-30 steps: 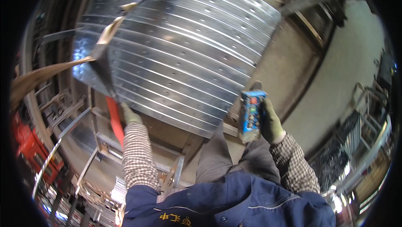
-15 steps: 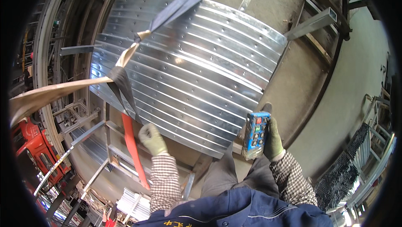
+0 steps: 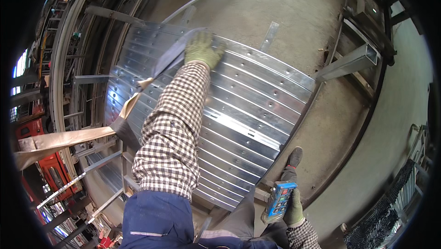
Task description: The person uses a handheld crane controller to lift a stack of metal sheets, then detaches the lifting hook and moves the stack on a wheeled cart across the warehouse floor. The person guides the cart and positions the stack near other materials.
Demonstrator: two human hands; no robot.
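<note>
At the far edge of a stack of ribbed, dimpled galvanised metal panels (image 3: 257,88), my left hand (image 3: 202,49) in a green glove rests against a grey-blue lifting strap (image 3: 172,57). Its thumb stands apart from the fingers, whose tips are hard to make out. From there the strap runs left across the panels to a tan section and a dark loop (image 3: 124,129), partly behind my checked sleeve. My right hand (image 3: 294,210), gloved too, is closed round a blue remote control (image 3: 279,200) with coloured buttons, low at the right.
A square steel tube (image 3: 349,62) juts out beyond the panels' right corner. My shoe (image 3: 295,156) is on the floor near their right edge. Metal racking (image 3: 64,65) lines the left side, with a red machine (image 3: 53,168) below. Black mesh-like material (image 3: 376,223) lies at the lower right.
My left hand has reached from the panels' near edge to the strap at their far edge. The right hand, still holding the remote control, sits lower in view. The whole view has shifted.
</note>
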